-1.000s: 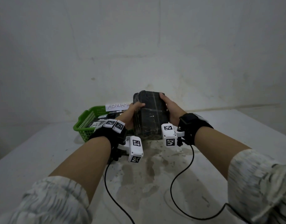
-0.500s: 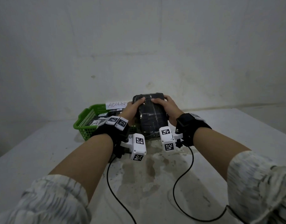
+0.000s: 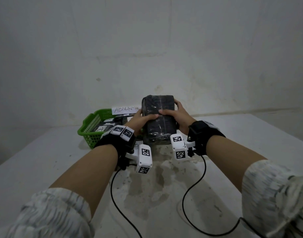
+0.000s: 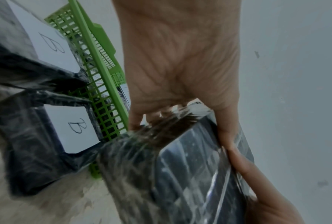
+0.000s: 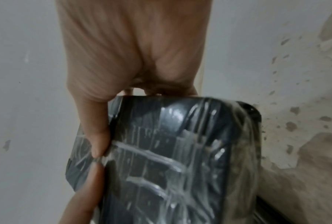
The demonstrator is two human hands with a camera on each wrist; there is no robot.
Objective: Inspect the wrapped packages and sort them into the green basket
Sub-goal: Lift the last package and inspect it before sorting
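Package [image 3: 158, 121] is tipped back since a second ago, broad face now toward you, held above the counter [image 3: 250, 143] right of the green basket [image 3: 90, 124]. Your left hand [image 3: 140, 120] and right hand [image 3: 174, 115] both grip it, thumbs on top. No label visible, though wrist views are blurred; likely inspection not finished.

The wrapped package [image 3: 158, 121] now tilts back toward the person, its broad face up, where a second ago it stood upright. Both thumbs lie across that face, left hand [image 3: 138, 120] and right hand [image 3: 177, 117] meeting mid-package.
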